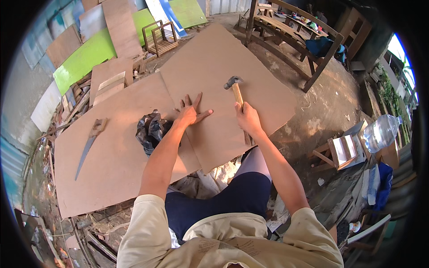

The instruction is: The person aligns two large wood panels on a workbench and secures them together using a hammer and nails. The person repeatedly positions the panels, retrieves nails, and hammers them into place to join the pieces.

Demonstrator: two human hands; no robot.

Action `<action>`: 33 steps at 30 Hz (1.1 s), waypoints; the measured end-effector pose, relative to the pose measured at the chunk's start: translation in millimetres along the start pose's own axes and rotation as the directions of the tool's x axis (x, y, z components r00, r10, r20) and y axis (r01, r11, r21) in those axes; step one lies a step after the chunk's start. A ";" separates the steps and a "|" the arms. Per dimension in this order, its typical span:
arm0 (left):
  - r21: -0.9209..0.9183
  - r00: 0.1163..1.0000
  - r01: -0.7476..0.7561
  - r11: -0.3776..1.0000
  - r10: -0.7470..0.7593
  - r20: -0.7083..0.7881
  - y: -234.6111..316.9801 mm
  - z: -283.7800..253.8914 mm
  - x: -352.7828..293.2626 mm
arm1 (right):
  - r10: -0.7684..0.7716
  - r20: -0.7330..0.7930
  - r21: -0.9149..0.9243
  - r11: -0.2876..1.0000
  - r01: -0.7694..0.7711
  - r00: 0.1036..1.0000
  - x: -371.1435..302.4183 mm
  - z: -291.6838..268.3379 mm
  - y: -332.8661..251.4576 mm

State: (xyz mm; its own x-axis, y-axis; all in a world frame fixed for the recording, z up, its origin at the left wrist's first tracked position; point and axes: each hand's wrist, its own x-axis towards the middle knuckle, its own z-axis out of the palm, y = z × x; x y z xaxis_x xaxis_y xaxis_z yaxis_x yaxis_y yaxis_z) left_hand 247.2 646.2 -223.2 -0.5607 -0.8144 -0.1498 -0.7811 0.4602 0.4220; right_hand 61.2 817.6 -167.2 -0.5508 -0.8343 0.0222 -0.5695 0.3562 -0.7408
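Gripping hammer (237, 96) in right hand (248, 119), fist clamped on handle; long axis runs away from me, head up toward board's far edge; left hand (189, 112) flat, fingers spread on hardboard sheet (210, 67), just left of hammer, nearer board's left edge seam; I see no nail.

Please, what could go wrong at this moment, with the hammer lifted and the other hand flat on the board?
1. The left hand lies spread on the brown board close to the hammer that the right hand holds up; a stray blow might hit the fingers.
2. The board's near edge seems to overhang rubble, so it might flex or shift.
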 end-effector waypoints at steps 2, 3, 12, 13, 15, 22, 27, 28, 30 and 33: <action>0.051 1.000 0.013 0.999 -0.013 0.005 8.6 -4.3 -4.8 | -0.069 -0.037 -0.020 0.997 0.068 0.997 2.3 5.4 6.9; 0.074 1.000 -0.004 0.997 0.005 -0.013 13.0 -4.9 -6.8 | -0.076 -0.025 -0.053 0.996 0.075 0.997 5.0 5.7 10.0; 0.043 0.983 -0.151 0.988 0.155 -0.096 22.0 3.7 -103.4 | -0.152 0.009 -0.201 0.968 0.150 0.988 -8.5 6.0 -0.7; 0.028 0.994 -0.105 0.994 0.106 -0.031 18.0 -0.1 -118.5 | -0.156 0.007 -0.208 0.966 0.154 0.988 -9.0 5.3 -1.3; -0.214 0.939 -0.231 0.949 0.160 -0.304 13.9 1.8 -158.5 | -0.160 0.009 -0.228 0.961 0.158 0.987 -6.9 5.6 0.6; -0.437 0.456 -0.313 0.843 -0.271 -0.848 -73.4 -19.9 -176.7 | -0.216 0.280 0.260 0.955 0.142 0.935 -44.0 71.4 -55.6; -0.504 0.687 -0.270 0.821 -0.203 -0.698 -117.8 -13.1 -149.1 | -0.425 0.428 0.793 0.600 -0.107 0.798 -70.3 176.6 -102.4; -0.454 0.721 -0.243 0.857 -0.153 -0.675 -124.2 -10.5 -149.1 | -0.468 0.417 0.832 0.541 -0.120 0.779 -73.8 187.1 -109.4; -0.405 0.806 -0.057 0.913 -0.197 -0.558 -141.5 -10.2 -153.2 | -0.400 0.431 0.556 0.824 0.112 0.809 -65.5 193.9 -115.5; -0.173 0.875 0.160 0.972 -0.220 -0.431 -162.9 -7.6 -160.7 | -0.332 0.390 0.299 0.928 0.223 0.859 -50.9 205.0 -101.8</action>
State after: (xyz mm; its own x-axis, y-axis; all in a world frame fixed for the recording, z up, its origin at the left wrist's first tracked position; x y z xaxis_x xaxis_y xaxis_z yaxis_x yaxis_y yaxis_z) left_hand 466.7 699.4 -261.1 -0.2002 -0.9665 0.1608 -0.8013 0.2560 0.5408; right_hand 272.3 737.5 -230.5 -0.0456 -0.9990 0.0031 -0.4684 0.0186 -0.8833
